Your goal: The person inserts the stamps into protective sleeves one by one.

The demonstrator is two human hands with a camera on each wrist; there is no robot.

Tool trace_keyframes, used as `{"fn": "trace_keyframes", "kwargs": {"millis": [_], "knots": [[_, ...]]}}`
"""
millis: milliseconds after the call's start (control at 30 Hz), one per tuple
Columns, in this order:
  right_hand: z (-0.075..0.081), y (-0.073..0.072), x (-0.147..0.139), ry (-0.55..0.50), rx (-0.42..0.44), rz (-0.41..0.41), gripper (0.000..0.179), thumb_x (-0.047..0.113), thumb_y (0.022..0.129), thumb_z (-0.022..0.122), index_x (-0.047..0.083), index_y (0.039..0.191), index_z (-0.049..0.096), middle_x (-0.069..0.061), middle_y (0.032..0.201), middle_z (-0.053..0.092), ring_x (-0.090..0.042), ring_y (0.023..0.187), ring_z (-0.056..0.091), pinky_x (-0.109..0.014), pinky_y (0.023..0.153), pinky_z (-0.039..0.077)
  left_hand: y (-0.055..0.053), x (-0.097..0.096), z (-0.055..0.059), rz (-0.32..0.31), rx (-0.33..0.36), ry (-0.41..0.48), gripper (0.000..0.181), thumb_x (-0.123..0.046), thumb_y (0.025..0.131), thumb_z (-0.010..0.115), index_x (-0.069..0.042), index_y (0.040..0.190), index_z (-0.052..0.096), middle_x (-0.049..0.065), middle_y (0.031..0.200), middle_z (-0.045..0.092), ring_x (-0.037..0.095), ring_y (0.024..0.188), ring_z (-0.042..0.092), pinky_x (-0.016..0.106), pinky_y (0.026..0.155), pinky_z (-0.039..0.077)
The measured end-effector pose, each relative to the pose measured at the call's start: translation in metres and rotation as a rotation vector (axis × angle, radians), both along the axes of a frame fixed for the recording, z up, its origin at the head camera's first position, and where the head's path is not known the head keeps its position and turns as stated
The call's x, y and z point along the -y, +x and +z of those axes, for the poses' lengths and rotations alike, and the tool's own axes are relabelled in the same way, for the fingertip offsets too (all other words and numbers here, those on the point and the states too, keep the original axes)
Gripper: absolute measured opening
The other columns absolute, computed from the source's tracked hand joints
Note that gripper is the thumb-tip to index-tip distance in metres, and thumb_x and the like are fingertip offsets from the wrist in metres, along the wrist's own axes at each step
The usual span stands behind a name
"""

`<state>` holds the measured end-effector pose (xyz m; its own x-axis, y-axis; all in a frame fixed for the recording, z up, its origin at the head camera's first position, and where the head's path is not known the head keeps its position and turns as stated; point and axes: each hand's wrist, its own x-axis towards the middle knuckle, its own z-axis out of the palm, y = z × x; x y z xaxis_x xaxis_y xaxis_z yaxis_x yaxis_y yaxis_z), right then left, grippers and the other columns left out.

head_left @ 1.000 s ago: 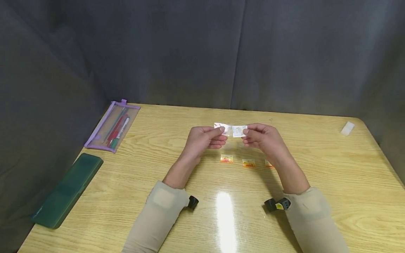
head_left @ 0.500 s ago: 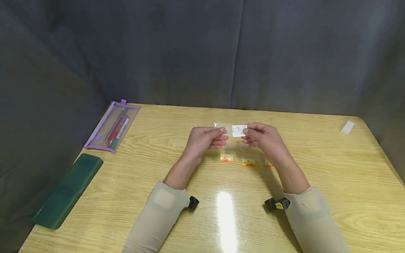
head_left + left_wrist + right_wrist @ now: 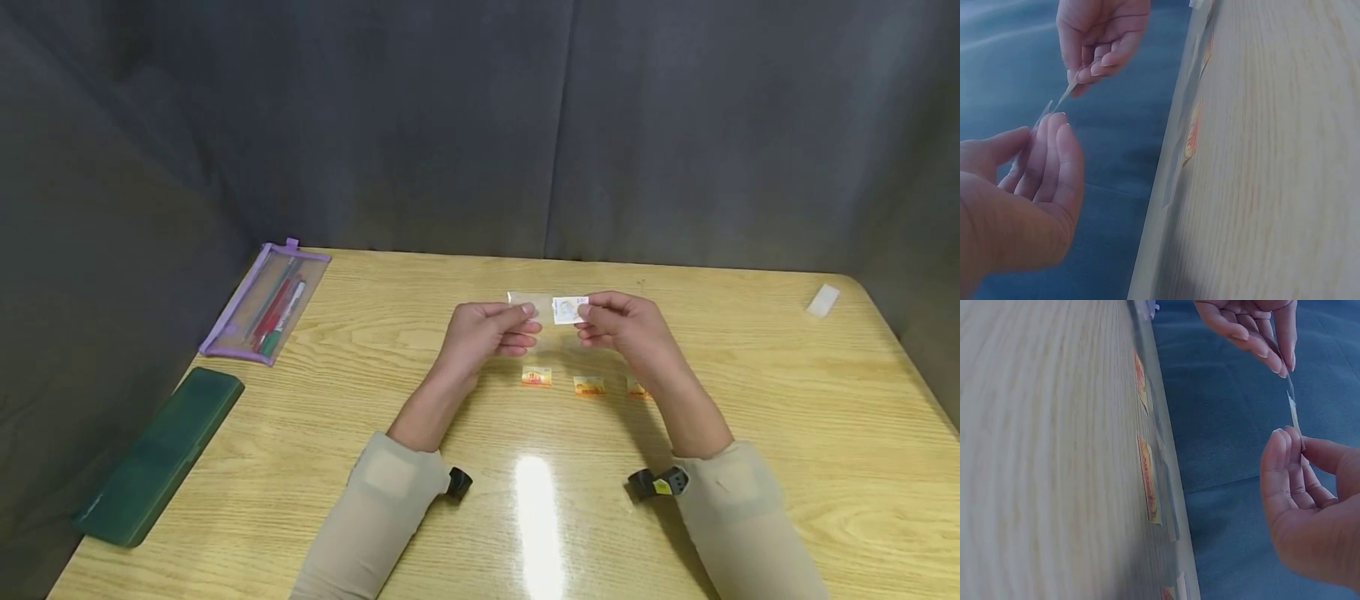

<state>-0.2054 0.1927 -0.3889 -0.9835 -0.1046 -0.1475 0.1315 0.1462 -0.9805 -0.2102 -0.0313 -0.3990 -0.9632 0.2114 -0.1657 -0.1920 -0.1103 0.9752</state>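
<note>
Above the far middle of the table, my left hand (image 3: pixel 487 329) pinches a small clear plastic sleeve (image 3: pixel 542 303) between thumb and fingers. Facing it, my right hand (image 3: pixel 632 332) pinches the right end of a small white postage stamp (image 3: pixel 566 310) with a pale printed picture. The stamp's left edge is close beside the sleeve's right end. Edge-on in the right wrist view, the stamp (image 3: pixel 1293 412) points toward the left fingertips. Below the hands lie yellow-orange stamps: one at left (image 3: pixel 537 377), one in the middle (image 3: pixel 589 386), and one (image 3: pixel 636 387) partly hidden by the right wrist.
More clear sleeves (image 3: pixel 1169 500) lie just beyond the orange stamps. On the left are a purple-edged mesh pouch (image 3: pixel 266 300) with pens inside and a dark green case (image 3: pixel 161 454). A white block (image 3: pixel 823 301) sits at the far right. Dark curtains (image 3: pixel 420 125) surround the table.
The bright glare on the sleeve in the left hand has gone, so it now looks clear. The stamp has shifted very slightly to the right. Both hands otherwise hold nearly the same position.
</note>
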Motion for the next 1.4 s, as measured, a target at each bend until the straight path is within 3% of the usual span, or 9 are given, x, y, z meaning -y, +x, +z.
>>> {"fn": "trace_keyframes", "kwargs": {"millis": [433,767,1067,1200,1400], "knots": [[0.0014,0.0005,-0.0015,-0.051,-0.022,-0.002,0.029,0.016,0.102,0.061,-0.003,0.123,0.057,0.003,0.09,0.069,-0.008,0.08,0.069,-0.024,0.078,0.062,0.0001,-0.0007,0.0002,-0.02,-0.002,0.022,0.027,-0.014,0.097,0.069,0.001,0.119,0.073,0.009,0.092,0.078,0.011,0.071,0.075,0.025,0.069,0.063],[0.0019,0.0012,-0.0009,-0.031,-0.019,-0.002,0.033,0.018,0.102,0.062,-0.006,0.125,0.057,0.003,0.089,0.07,-0.007,0.079,0.07,-0.024,0.078,0.063,-0.0006,-0.0004,-0.0004,-0.05,0.012,-0.046,0.023,-0.021,0.098,0.067,-0.005,0.113,0.076,0.01,0.097,0.079,0.012,0.07,0.075,0.03,0.07,0.064],[0.0002,0.0017,0.0013,-0.001,-0.017,0.004,0.036,0.019,0.102,0.062,-0.007,0.127,0.057,0.004,0.089,0.07,-0.007,0.079,0.07,-0.026,0.079,0.063,-0.0003,-0.0011,-0.0007,-0.026,0.031,-0.042,0.023,-0.02,0.095,0.071,-0.004,0.111,0.077,0.014,0.096,0.079,0.012,0.069,0.075,0.027,0.066,0.063],[0.0011,0.0017,0.0003,0.008,-0.014,0.003,0.038,0.021,0.102,0.062,-0.007,0.128,0.056,0.002,0.091,0.069,-0.008,0.08,0.07,-0.026,0.08,0.063,0.0001,-0.0017,-0.0003,-0.032,0.031,-0.042,0.029,-0.026,0.093,0.075,-0.002,0.109,0.077,0.01,0.089,0.079,0.012,0.069,0.075,0.027,0.066,0.063],[0.0043,0.0021,-0.0013,-0.004,-0.019,-0.021,0.035,0.019,0.102,0.062,-0.005,0.126,0.056,0.004,0.089,0.069,-0.007,0.079,0.069,-0.023,0.078,0.062,0.0,-0.0012,0.0,0.025,0.014,-0.002,0.029,-0.027,0.093,0.076,-0.001,0.104,0.078,0.005,0.083,0.079,0.011,0.067,0.075,0.025,0.064,0.063]]}}
